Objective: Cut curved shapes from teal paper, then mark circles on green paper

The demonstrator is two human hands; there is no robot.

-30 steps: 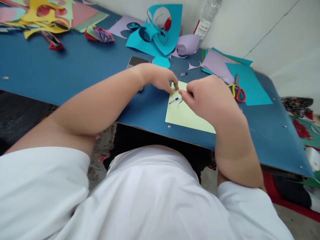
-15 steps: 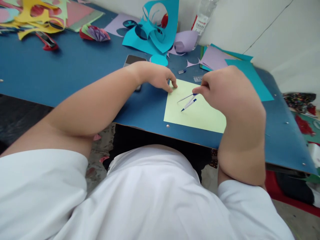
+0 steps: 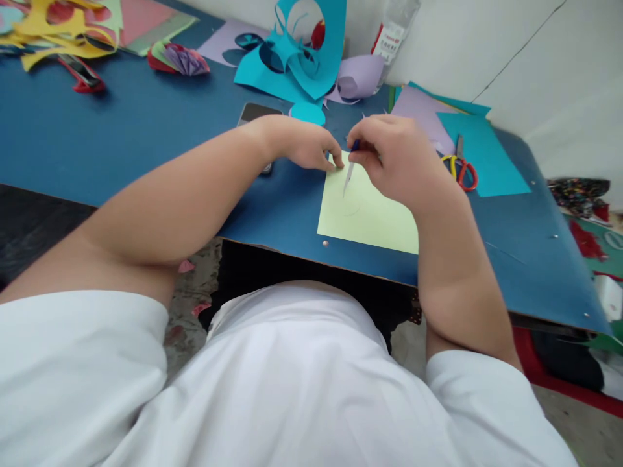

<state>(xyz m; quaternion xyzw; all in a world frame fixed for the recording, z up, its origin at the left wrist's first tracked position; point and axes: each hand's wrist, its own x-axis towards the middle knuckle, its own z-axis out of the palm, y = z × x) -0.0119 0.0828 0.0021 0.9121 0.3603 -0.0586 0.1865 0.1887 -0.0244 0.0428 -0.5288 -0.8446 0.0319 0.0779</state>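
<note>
A pale green sheet of paper (image 3: 374, 220) lies near the table's front edge, with a faint curved pencil line on it. My right hand (image 3: 389, 149) pinches the blue top of a drawing compass (image 3: 348, 178), whose pointed end reaches down to the sheet. The compass's other leg is hard to make out. At the sheet's far left corner rests my left hand (image 3: 314, 146), its fingertips down on the paper and its fingers apart, holding nothing. A phone (image 3: 257, 111) lies partly hidden behind my left wrist.
Scissors (image 3: 460, 168) with red and yellow handles lie right of my right hand, by blue and purple sheets (image 3: 501, 159). Cut blue paper (image 3: 311, 58), a blue disc (image 3: 307, 113) and a plastic bottle (image 3: 392, 39) stand behind. Yellow scraps (image 3: 63, 29) and a stapler-like tool (image 3: 82, 74) are far left.
My right hand has swung left and turned the compass about its point. A curved line now shows on the sheet, and the scissors have come into view. My left hand stays put.
</note>
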